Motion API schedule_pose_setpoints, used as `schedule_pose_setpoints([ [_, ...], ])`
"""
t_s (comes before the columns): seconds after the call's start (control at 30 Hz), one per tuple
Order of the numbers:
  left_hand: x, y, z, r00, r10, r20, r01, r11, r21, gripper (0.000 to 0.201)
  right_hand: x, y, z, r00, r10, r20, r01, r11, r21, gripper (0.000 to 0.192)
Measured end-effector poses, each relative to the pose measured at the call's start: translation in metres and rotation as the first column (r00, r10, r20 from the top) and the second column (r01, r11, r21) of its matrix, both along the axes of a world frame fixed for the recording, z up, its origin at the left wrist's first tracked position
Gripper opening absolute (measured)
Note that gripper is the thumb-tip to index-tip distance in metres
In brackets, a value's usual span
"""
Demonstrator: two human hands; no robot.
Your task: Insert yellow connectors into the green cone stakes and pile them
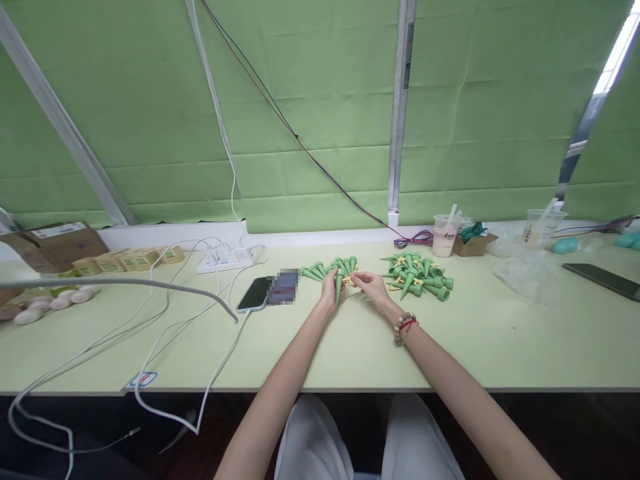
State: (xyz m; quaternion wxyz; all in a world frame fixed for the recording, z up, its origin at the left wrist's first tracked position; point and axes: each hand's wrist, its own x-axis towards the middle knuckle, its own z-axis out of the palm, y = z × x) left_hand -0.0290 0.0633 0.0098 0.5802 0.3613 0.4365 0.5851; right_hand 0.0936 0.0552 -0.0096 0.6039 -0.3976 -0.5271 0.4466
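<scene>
My left hand (329, 291) is closed around a green plastic spike (339, 288), a cone whose pointed end faces down toward me. Close beside it, my right hand (373, 287) has its thumb and fingers pinched together near some small yellow pieces (349, 281); what sits between the fingertips is too small to make out. Behind my left hand lies a row of similar green spikes (315, 270). To the right of my right hand is a loose pile of green spikes (417, 273), with yellow parts among them.
Left of my hands lie a phone (255, 294) on a white cable and a power strip (225, 260). Yellow boxes (125, 260) stand farther left. At the back right are a drink cup (445, 237), a small carton (473, 245), a plastic bag (525, 277) and a dark phone (603, 280).
</scene>
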Motion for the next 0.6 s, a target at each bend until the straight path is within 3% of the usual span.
schedule_pose_setpoints([
  [0.23, 0.0010, -0.0018, 0.0013, 0.999, -0.051, 0.018, 0.049, 0.996, 0.075, 0.033, 0.0023, 0.0014, -0.0019, 1.000, -0.011, -0.020, 0.011, 1.000, 0.018, 0.043],
  [0.6, 0.0044, -0.0053, 0.0018, 0.999, 0.002, -0.054, 0.012, 0.964, 0.266, 0.044, 0.0001, -0.0013, 0.0018, 0.998, -0.009, -0.055, 0.011, 1.000, 0.027, 0.044],
])
